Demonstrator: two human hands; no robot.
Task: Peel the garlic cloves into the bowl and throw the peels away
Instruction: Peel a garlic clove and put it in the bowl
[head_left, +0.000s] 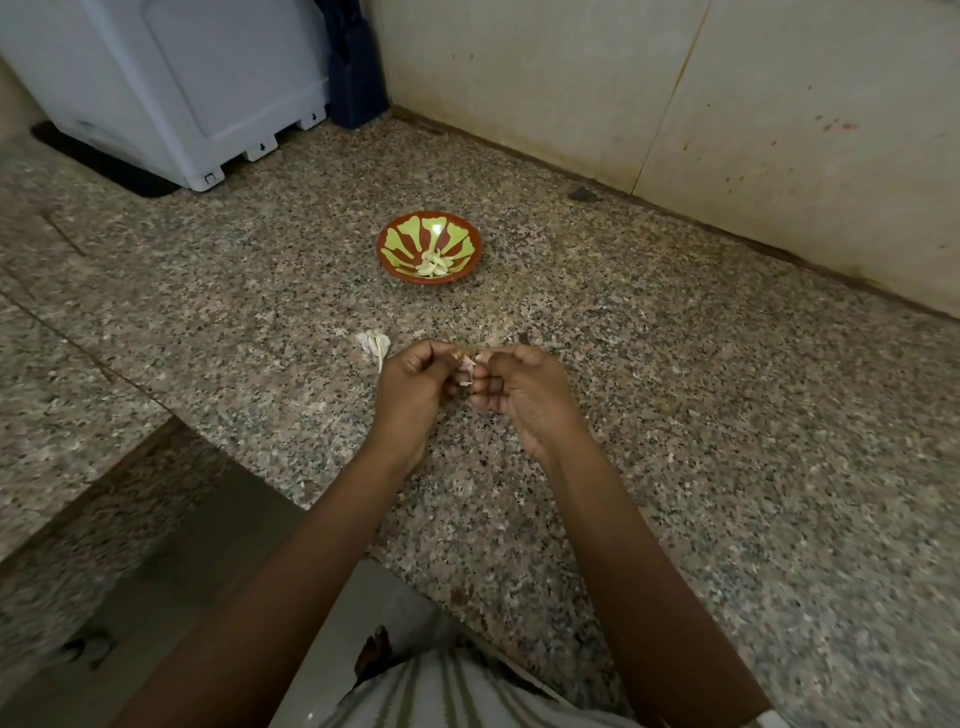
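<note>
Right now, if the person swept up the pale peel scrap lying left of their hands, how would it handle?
The peel scrap looks thin and papery, so probably very light and floppy, apt to drift. Its ragged strands may tear or scatter on the counter.

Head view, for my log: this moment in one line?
left hand, right hand: pinch clove | bowl: peeled cloves | peels: on counter

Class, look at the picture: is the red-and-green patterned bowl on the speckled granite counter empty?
No, a small heap of pale peeled garlic cloves lies in the red-and-green patterned bowl.
</note>
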